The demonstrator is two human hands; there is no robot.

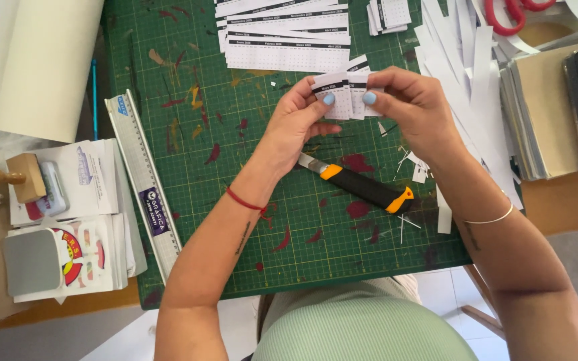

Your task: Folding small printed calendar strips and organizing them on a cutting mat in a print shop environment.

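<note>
Both my hands hold a small stack of cut calendar slips (pixel 344 95) above a green cutting mat (pixel 188 220). My left hand (pixel 296 124) pinches the stack's left side with the thumb on top. My right hand (pixel 413 107) pinches its right side the same way. Just below my hands a black and orange utility knife (pixel 362 187) lies on the mat, its blade pointing left. Longer printed calendar strips (pixel 285 37) lie fanned at the mat's top edge, with another small pile of slips (pixel 388 15) beside them.
A metal ruler (pixel 143 184) lies along the mat's left edge. Left of it are printed sheets (pixel 78 220), a wooden-handled tool (pixel 8 177) and a cream paper roll (pixel 35 63). White paper offcuts (pixel 466 73), red scissors (pixel 513 13) and card stacks (pixel 556 113) crowd the right.
</note>
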